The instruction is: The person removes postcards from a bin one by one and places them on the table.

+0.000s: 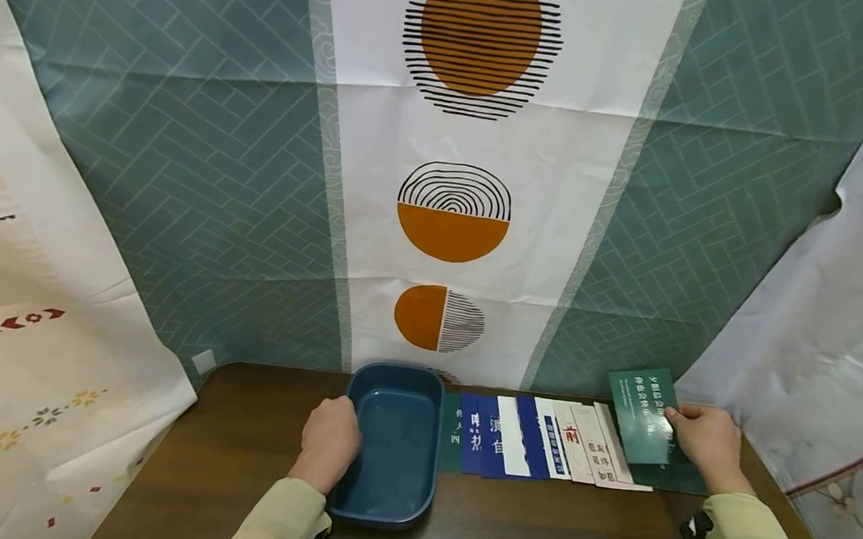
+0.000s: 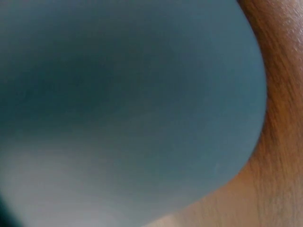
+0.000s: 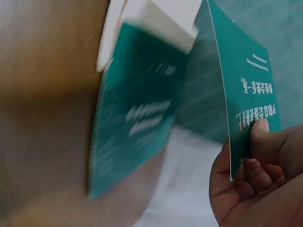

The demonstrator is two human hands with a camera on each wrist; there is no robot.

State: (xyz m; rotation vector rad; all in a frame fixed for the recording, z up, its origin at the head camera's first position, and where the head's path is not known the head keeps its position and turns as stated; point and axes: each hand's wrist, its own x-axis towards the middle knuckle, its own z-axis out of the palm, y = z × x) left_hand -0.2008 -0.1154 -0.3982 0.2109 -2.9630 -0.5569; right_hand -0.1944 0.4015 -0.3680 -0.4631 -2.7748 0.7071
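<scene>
My right hand [image 1: 706, 443] pinches a green card [image 1: 642, 405] with white printed lines, thumb on its printed face. In the right wrist view that card [image 3: 248, 80] stands raised on edge, apart from another green card [image 3: 135, 113] lower down. At the left, my left hand [image 1: 331, 439] grips the left rim of a deep blue rectangular basin [image 1: 395, 442] with rounded corners. The basin's smooth outer wall [image 2: 189, 94] fills most of the left wrist view, where the fingers are out of sight.
A row of overlapping cards, with a blue card [image 1: 495, 441] and a white card [image 1: 573, 438] among them, runs right from the basin. They lie on a brown wooden table [image 1: 255, 424]. Behind hangs a green and white patterned cloth [image 1: 240, 206], with pale cloths at both sides.
</scene>
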